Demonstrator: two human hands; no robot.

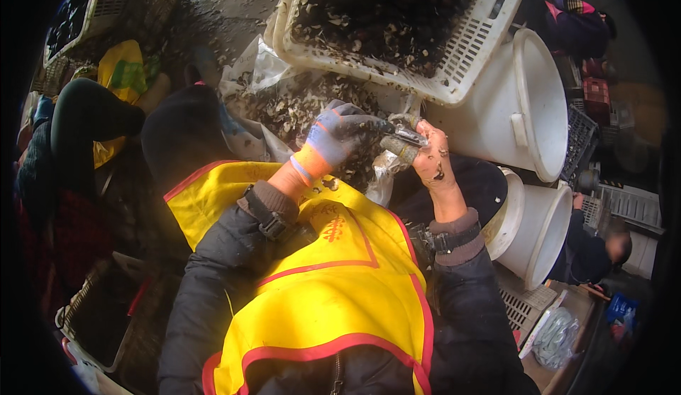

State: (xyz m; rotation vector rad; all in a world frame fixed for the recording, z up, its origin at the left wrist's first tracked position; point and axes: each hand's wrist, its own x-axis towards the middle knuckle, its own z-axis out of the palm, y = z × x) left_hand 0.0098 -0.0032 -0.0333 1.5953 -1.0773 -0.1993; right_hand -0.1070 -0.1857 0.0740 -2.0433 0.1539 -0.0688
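Note:
My left hand (333,136), in a grey-blue glove with an orange cuff, is closed, its fingertips meeting my right hand at the middle of the view. Whatever it pinches is too small and dark to make out. Bare-skinned and flecked with debris, my right hand (434,161) is closed around a small metal tool (410,136) with a shiny edge; grey wrapping surrounds its fingers or the handle. Below both hands spreads a heap of dark and pale scraps (305,108), partly on clear plastic sheeting (259,65).
A white slotted crate (454,86) full of small dark pieces stands ahead. White buckets (543,104) lean at the right, near a person (592,253). Another crate (106,12) is at far left. A yellow apron (319,274) covers my lap.

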